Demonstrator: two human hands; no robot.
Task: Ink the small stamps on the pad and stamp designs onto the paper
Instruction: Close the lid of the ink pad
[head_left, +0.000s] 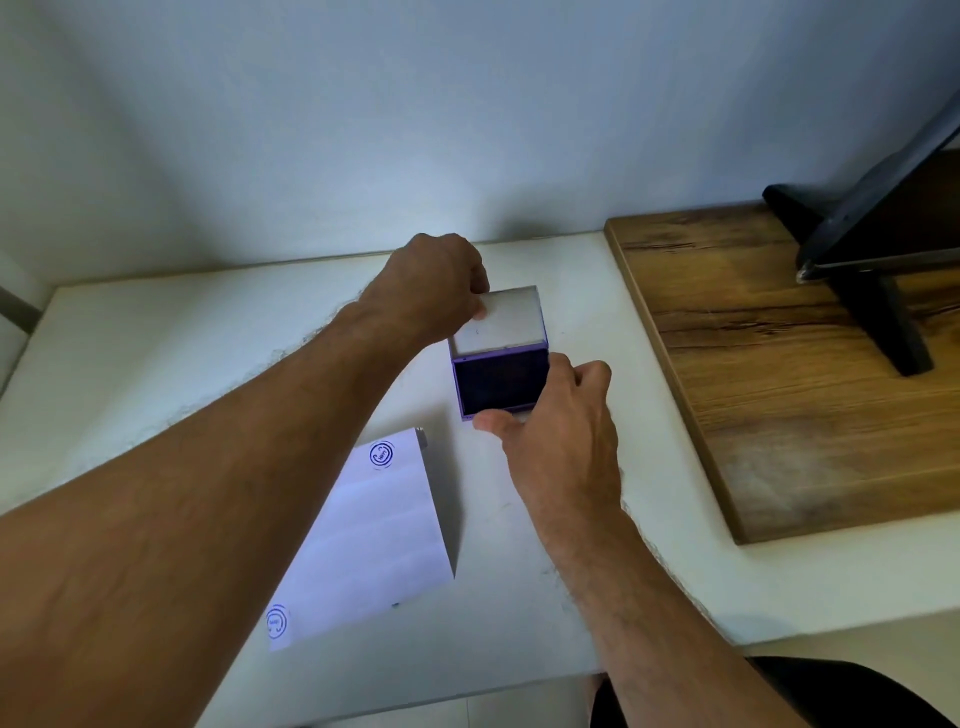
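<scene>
- Head view: left hand (434, 283) pinches the pad's (501, 382) open lid (498, 322).
- Right hand (558, 421) grips the pad's base.
- Paper (374, 535) nearby bears two stamped circles.

ink pad (500, 383) lies behind the paper (371, 535), left of the board (769, 395).

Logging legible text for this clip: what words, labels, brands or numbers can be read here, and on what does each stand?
Upper round stamp print on the paper: lettering inside, too small to read.
Lower round stamp print near the paper's near corner: lettering too blurred to read.
Ink pad and its open lid: no text visible.
</scene>
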